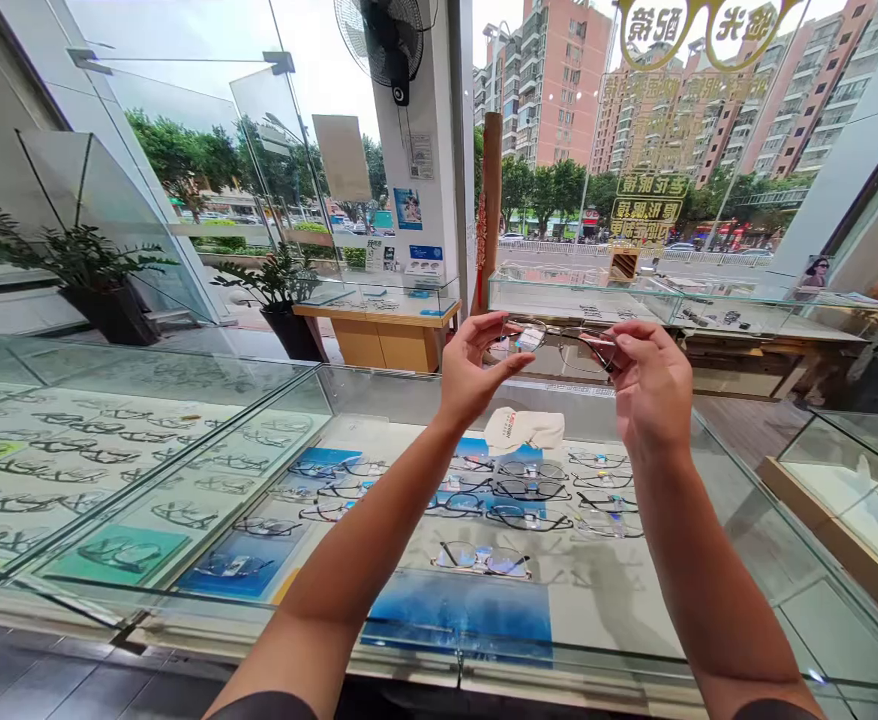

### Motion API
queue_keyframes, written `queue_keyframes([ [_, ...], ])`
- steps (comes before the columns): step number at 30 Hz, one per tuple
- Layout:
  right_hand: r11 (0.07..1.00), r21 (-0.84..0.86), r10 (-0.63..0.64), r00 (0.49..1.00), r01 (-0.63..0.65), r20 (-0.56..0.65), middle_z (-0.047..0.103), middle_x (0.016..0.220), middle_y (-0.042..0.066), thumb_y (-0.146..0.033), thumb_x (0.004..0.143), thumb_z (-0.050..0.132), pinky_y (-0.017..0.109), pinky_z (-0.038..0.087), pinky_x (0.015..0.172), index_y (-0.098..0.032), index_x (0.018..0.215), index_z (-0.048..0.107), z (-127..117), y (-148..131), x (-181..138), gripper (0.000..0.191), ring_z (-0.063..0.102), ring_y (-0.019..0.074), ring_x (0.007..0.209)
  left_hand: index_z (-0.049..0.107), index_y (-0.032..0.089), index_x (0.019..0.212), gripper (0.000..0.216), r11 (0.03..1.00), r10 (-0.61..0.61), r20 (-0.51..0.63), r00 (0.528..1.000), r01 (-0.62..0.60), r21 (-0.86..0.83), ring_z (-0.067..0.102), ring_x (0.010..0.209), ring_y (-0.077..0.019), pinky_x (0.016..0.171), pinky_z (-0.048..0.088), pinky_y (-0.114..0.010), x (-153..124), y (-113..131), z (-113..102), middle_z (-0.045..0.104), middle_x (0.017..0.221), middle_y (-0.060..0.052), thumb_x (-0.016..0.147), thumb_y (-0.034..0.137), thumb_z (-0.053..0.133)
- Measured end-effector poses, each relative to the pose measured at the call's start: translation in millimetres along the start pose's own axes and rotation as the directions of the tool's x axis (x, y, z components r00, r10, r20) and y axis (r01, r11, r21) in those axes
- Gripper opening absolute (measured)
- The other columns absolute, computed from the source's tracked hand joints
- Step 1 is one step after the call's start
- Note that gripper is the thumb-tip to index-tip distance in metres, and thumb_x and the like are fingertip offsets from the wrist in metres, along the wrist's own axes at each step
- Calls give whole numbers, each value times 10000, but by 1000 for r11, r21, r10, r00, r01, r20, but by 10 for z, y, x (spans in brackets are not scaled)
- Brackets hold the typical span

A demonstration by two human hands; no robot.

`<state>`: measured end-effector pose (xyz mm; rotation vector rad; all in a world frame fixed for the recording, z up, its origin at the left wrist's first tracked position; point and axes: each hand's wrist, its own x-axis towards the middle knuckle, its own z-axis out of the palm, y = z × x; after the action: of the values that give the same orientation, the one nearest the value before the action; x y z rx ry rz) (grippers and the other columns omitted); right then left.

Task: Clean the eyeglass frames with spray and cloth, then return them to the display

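A pair of thin-framed eyeglasses (581,350) is held up above the glass display case, with a small label on its left lens. At its left end, my left hand (473,370) has thumb and fingers curved around the rim. My right hand (655,385) pinches the right end of the frame near the temple. Below and between the hands, a pale cloth (524,430) with red print lies on the case top. Under the glass are rows of other eyeglasses; one pair (484,560) sits in front of the rest.
The glass display case (319,375) stretches across in front of me, with a joined section on the left. Beyond stand a smaller wood-based case (386,340), another glass counter (581,295), a potted plant (293,325) and a wall fan (383,40). Another low case (851,480) stands at right.
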<state>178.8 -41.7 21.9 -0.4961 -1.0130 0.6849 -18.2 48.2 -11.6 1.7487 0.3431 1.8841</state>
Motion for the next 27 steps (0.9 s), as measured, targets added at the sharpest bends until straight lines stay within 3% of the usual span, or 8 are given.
queue_keyframes([
  [5, 986, -93, 158, 951, -138, 266, 759, 1000, 25, -395, 882, 696, 339, 619, 916, -258, 934, 778, -34, -161, -13, 168, 750, 182, 950, 688, 199, 1227, 716, 998, 51, 182, 982, -43, -50, 786, 1104, -222, 997, 626, -326, 96, 237, -165, 812, 1112, -97, 641, 410, 1043],
  [10, 911, -341, 375, 812, -233, 447, 780, 972, 29, -396, 837, 832, 309, 577, 879, -224, 910, 803, -75, -203, -15, 189, 727, 172, 909, 683, 190, 1247, 709, 990, 10, 424, 905, -68, 122, 787, 1083, -233, 1012, 636, -369, 75, 596, -254, 791, 1178, -101, 665, 405, 1026],
  [18, 856, -470, 475, 683, -214, 555, 781, 901, 53, -424, 812, 879, 312, 536, 792, -191, 749, 789, 10, -65, -84, 257, 688, 172, 841, 676, 203, 1310, 655, 900, -68, 481, 874, -154, 407, 760, 1105, -228, 1036, 604, -385, -107, 934, -482, 780, 1212, -103, 767, 428, 966],
  [20, 851, -490, 482, 649, -188, 589, 780, 928, 67, -451, 824, 864, 317, 535, 792, -185, 757, 791, 68, -14, -142, 283, 688, 185, 877, 663, 207, 1344, 686, 839, -50, 444, 895, -204, 504, 722, 1177, -247, 1071, 568, -412, -260, 1056, -605, 756, 1287, -122, 774, 448, 959],
  [22, 858, -493, 460, 646, -146, 609, 774, 974, 77, -467, 842, 839, 323, 534, 788, -181, 788, 791, 145, 41, -228, 295, 685, 189, 894, 678, 211, 1328, 619, 763, 3, 304, 953, -199, 616, 685, 1180, -248, 1058, 540, -419, -508, 1203, -707, 739, 1288, -119, 821, 470, 919],
  [24, 865, -495, 410, 674, -75, 614, 766, 1021, 85, -458, 853, 813, 338, 543, 801, -180, 796, 784, 257, 96, -358, 285, 691, 193, 902, 749, 208, 1159, 317, 708, 62, 48, 997, -77, 702, 661, 976, -196, 914, 530, -359, -828, 1346, -762, 739, 1052, -63, 955, 448, 787],
  [25, 865, -501, 375, 692, -23, 617, 764, 1033, 88, -442, 862, 796, 348, 549, 813, -182, 794, 779, 329, 122, -442, 269, 698, 198, 909, 769, 201, 1005, 237, 711, 56, -87, 995, 22, 703, 619, 853, -167, 819, 503, -325, -997, 1403, -769, 701, 900, -35, 1030, 420, 683],
  [27, 845, -522, 289, 722, 116, 628, 766, 1038, 88, -385, 903, 741, 368, 554, 844, -192, 791, 766, 492, 173, -652, 225, 712, 216, 947, 794, 196, 920, 327, 748, -111, -227, 968, 232, 623, 559, 734, -143, 710, 447, -297, -1307, 1471, -753, 662, 786, -17, 1066, 424, 611],
])
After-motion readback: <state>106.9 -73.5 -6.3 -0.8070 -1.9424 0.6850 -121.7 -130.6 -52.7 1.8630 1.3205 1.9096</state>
